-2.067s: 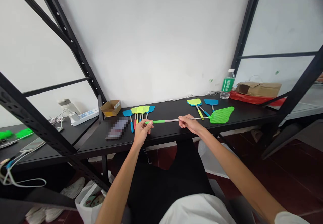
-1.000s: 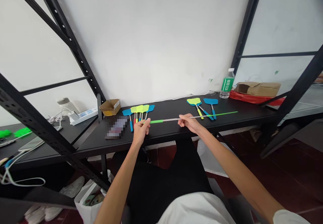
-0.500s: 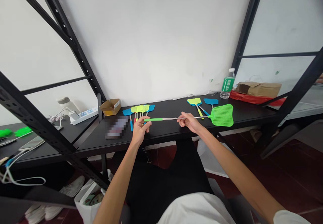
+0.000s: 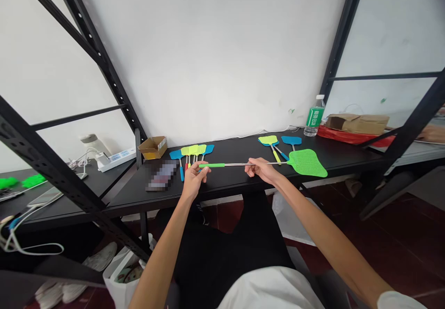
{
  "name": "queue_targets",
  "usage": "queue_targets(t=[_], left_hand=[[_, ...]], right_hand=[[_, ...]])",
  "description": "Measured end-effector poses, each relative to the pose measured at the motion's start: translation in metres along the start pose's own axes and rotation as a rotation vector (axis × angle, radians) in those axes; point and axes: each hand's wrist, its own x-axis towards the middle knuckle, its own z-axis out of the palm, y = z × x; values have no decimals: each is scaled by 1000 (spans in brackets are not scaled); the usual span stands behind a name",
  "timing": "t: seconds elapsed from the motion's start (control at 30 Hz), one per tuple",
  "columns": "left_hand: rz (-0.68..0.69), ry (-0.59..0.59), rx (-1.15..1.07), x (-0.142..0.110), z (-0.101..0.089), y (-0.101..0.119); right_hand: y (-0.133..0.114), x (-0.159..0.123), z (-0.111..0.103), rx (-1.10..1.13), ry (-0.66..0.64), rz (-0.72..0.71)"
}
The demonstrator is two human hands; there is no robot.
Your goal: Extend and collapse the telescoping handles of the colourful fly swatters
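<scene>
I hold a green fly swatter (image 4: 307,163) level over the black table (image 4: 236,183), its thin metal rod pulled out long. My left hand (image 4: 193,181) pinches the green handle end. My right hand (image 4: 260,170) pinches the rod near its middle. The swatter's head points right and lies nearly flat. Behind my left hand lies a row of several short swatters (image 4: 193,153) in blue and yellow. Two more short swatters (image 4: 280,143), one yellow and one blue, lie behind my right hand.
A small open cardboard box (image 4: 152,147) and a phone (image 4: 161,176) sit at the table's left. A water bottle (image 4: 314,116) and a brown box on a red tray (image 4: 358,124) stand at the back right. Black rack struts (image 4: 52,170) cross both sides. A power strip (image 4: 116,157) lies on the left table.
The swatter has been twisted about its rod: its head went from flat to edge-on, then back to face-up and nearly flat. Both hands have stayed in place.
</scene>
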Motion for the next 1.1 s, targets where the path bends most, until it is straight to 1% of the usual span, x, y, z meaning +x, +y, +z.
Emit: queue_targets(t=[0.23,0.43,0.57,0.67,0.8,0.87,1.1], left_hand=[[33,59,13,-1,3,0],[-13,143,-78,-2,7,3],[-32,173,-105,-2,8,4],[-28,154,-64,-3,9,5],[24,70,55,-4,10,8],[39,38,74,-5,9,9],[26,18,97,-5,8,6]], right_hand=[[-1,0,3,-12,26,16],[-1,0,4,-49,1,11],[-1,0,4,-60,-4,7],[-1,0,3,-39,10,8],[1,0,0,36,50,-7],[2,1,-1,64,63,-15],[0,1,0,95,73,-27]])
